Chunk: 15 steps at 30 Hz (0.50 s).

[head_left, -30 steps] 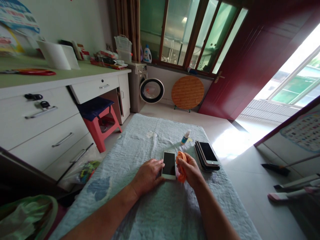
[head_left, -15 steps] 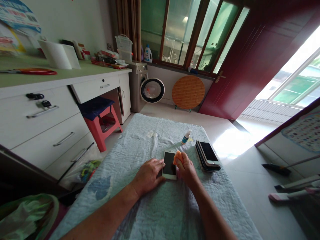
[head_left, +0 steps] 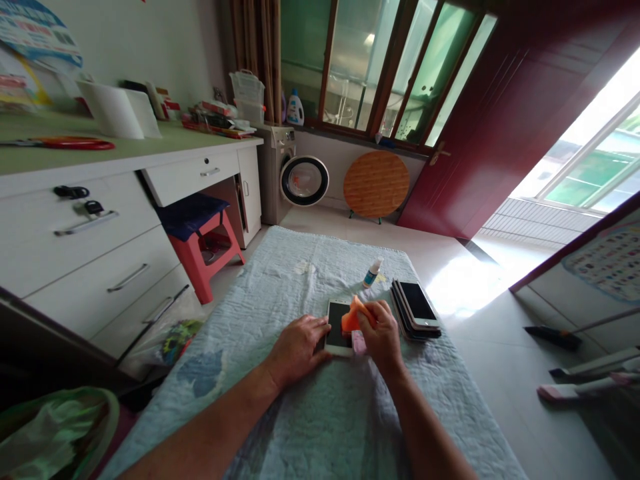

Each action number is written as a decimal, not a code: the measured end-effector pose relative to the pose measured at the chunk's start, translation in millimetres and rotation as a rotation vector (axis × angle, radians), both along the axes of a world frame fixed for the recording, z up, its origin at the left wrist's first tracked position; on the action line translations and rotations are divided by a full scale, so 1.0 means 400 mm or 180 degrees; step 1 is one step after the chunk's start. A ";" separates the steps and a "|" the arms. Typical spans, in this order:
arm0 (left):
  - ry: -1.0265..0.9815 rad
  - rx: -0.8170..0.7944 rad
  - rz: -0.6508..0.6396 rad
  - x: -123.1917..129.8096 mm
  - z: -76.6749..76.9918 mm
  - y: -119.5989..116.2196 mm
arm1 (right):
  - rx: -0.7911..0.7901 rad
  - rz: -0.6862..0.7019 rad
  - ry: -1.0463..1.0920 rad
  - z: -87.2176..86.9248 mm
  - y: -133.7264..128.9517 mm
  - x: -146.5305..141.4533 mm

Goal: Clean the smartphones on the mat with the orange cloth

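A white smartphone (head_left: 337,317) with a dark screen lies face up on the quilted cloth (head_left: 300,420). My left hand (head_left: 299,347) holds it by its left side, fingertips at the edge and thumb by the lower corner. An orange cloth (head_left: 353,319) is pinched in my right hand (head_left: 383,333), and its loose end rests over the right part of the screen. Just beyond stands a small spray bottle (head_left: 373,273) with a white top. Right of my right hand is a stack of phones (head_left: 419,305), the top one white-framed and face up.
A washing machine (head_left: 277,175) has its round door (head_left: 305,181) swung open. Along the left runs a desk (head_left: 200,148) with drawers, a red stool (head_left: 200,253) beneath it. A round wooden board (head_left: 376,183) leans by the wall. At lower left is a bin (head_left: 107,427).
My right hand has turned and shifted slightly right, and more of the orange cloth now hangs out over the screen. My left hand and the phone stay nearly in place.
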State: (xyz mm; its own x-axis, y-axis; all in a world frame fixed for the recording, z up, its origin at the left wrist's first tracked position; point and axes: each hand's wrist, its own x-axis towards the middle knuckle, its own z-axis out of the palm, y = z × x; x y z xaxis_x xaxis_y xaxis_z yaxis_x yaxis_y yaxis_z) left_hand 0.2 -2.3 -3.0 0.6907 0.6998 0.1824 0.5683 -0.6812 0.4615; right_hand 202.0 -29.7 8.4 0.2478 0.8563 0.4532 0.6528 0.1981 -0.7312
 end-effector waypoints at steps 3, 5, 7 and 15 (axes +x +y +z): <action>0.0002 0.0002 0.0013 -0.001 -0.010 0.003 | 0.0232 -0.0332 -0.0308 -0.004 -0.003 0.004; -0.0061 0.0027 -0.0014 -0.001 -0.013 0.004 | 0.0099 -0.0166 -0.0552 -0.012 -0.006 0.001; -0.0129 0.0046 -0.0057 0.000 -0.012 0.004 | -0.0196 0.0167 -0.0789 -0.021 -0.009 -0.005; -0.0277 0.0071 -0.0159 0.001 -0.010 0.003 | -0.0682 0.0795 -0.1580 -0.010 -0.002 -0.019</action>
State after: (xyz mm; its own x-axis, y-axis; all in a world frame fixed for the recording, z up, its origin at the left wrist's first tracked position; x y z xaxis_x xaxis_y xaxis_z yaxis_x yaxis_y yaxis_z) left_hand 0.6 -1.0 -7.1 0.7055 0.6599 0.2583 0.4917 -0.7183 0.4922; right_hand 194.2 -30.4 4.3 -0.1701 0.9466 0.2740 0.8794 0.2713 -0.3912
